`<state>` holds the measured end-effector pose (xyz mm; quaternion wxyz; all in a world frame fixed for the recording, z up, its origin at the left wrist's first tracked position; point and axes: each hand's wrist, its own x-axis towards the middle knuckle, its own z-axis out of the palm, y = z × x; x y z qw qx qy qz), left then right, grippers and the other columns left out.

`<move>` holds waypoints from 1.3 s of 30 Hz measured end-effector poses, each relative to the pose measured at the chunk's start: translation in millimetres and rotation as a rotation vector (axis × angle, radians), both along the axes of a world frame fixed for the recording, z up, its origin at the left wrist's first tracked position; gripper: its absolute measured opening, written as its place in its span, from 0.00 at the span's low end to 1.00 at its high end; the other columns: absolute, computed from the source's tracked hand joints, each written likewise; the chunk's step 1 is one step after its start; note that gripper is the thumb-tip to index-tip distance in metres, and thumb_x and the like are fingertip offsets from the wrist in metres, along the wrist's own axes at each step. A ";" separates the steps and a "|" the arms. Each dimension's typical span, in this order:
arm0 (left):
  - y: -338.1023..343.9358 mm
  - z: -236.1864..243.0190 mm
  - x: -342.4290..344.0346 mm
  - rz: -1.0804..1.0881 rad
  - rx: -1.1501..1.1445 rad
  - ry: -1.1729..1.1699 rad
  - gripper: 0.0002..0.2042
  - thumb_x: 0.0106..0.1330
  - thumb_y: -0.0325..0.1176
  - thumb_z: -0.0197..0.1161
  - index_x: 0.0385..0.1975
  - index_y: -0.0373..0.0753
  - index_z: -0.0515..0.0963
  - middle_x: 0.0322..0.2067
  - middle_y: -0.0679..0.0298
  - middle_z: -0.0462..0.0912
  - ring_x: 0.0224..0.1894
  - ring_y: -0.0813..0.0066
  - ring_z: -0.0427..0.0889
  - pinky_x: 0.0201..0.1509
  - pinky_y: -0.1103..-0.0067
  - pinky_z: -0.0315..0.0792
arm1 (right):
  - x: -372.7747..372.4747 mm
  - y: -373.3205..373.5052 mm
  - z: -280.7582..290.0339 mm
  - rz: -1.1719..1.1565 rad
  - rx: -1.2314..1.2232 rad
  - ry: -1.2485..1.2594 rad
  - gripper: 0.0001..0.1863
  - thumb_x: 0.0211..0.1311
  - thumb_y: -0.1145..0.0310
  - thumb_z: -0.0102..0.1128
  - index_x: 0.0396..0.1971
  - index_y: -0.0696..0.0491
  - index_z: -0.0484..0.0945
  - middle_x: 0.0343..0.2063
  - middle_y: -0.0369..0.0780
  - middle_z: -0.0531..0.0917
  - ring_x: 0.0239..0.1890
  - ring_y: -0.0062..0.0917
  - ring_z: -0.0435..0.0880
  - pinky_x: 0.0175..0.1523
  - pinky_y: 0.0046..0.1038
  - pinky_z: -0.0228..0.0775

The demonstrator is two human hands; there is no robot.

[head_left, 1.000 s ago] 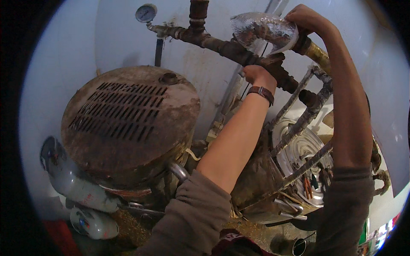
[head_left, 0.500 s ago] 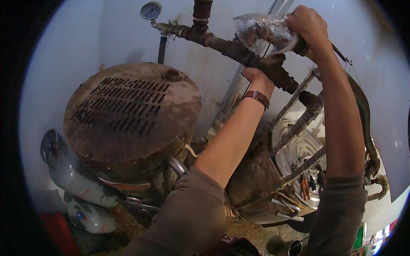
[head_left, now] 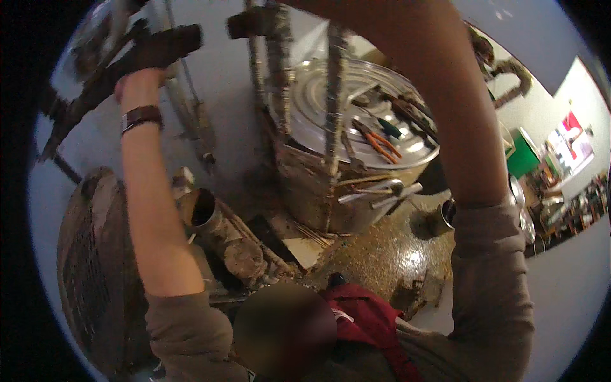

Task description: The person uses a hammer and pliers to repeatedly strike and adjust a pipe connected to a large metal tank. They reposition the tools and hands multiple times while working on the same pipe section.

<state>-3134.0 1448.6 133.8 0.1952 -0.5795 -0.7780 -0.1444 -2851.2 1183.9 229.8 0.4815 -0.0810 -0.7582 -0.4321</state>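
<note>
My left hand (head_left: 141, 83) is raised at the upper left, closed around the underside of a rusty pipe fitting (head_left: 168, 46); most of its fingers are hidden behind the metal. A brown-strapped watch (head_left: 141, 118) circles that wrist. My right forearm (head_left: 468, 140) rises on the right and bends leftward across the top edge, so the right hand lies outside the picture. Pliers with orange handles (head_left: 384, 148) and a green-handled tool (head_left: 389, 127) lie on a large silver lid (head_left: 312, 95) between my arms.
Wrapped upright pipes (head_left: 335, 95) stand before the lidded vat (head_left: 305, 191). At the left is the rusty drum (head_left: 92, 254). An open metal pipe end (head_left: 202, 207) sticks up beside my left forearm. A green bucket (head_left: 523, 153) stands at the far right.
My view has swung right and down, putting the pipework at the upper left. The right hand and the foil-wrapped pipe it held have left the view. My left hand stays on the pipe.
</note>
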 end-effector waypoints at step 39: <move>-475.6 -34.7 -114.4 -0.557 0.399 -0.959 0.09 0.77 0.30 0.61 0.50 0.34 0.82 0.54 0.61 0.83 0.55 0.70 0.83 0.63 0.74 0.74 | 508.2 -36.8 -362.9 -0.145 -1.156 1.420 0.30 0.75 0.66 0.72 0.70 0.56 0.71 0.26 0.33 0.79 0.22 0.17 0.73 0.25 0.24 0.64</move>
